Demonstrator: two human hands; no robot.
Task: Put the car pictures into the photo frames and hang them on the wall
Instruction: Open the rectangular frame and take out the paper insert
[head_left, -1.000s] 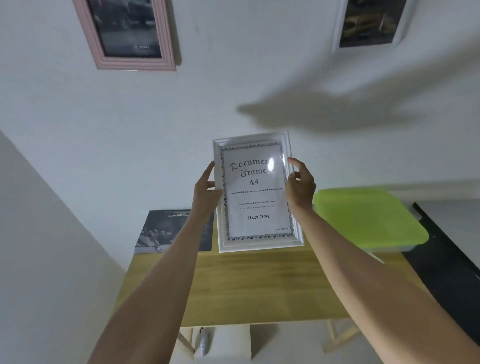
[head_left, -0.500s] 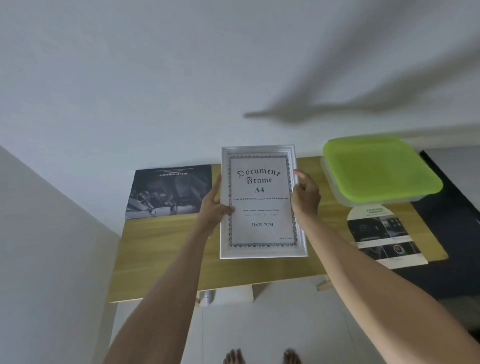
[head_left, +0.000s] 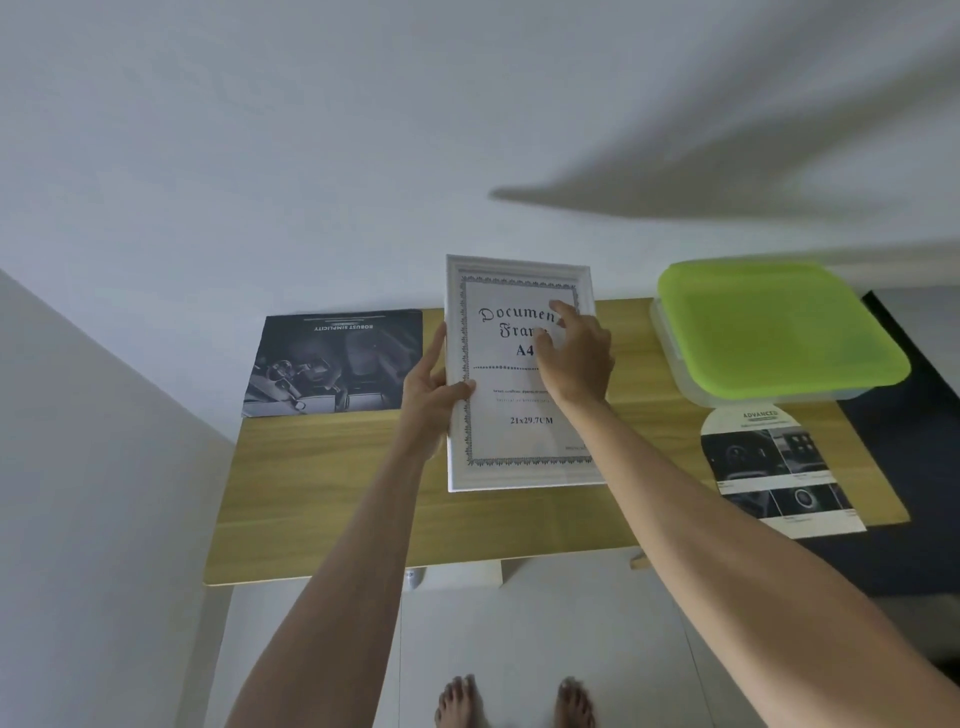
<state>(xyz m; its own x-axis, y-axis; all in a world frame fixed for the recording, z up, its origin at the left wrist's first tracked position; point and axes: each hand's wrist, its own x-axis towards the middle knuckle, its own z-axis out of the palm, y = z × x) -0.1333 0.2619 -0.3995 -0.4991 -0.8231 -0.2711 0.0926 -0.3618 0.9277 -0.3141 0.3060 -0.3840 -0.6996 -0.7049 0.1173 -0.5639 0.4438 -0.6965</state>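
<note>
The white moulded A4 photo frame (head_left: 511, 415), with its printed "Document Frame A4" insert showing, is held over the light wooden table (head_left: 332, 493). The left hand (head_left: 434, 395) grips the frame's left edge, thumb over the front and fingers behind, out of sight. The right hand (head_left: 576, 358) lies across the upper right of the glass with fingers spread and loose, covering the ends of the printed words; whether it presses or only touches cannot be told. To the left of the left hand lies a dark glossy car picture (head_left: 335, 364), its caption upside down and its detail murky. To the right of the right hand sits a clear plastic box with a lime-green lid (head_left: 774, 327), and nearer, a round-topped car brochure page (head_left: 774, 473) partly tucked under it, its lower edge overhanging the table. Bare toes (head_left: 514, 699) show at the bottom, cut off.
</note>
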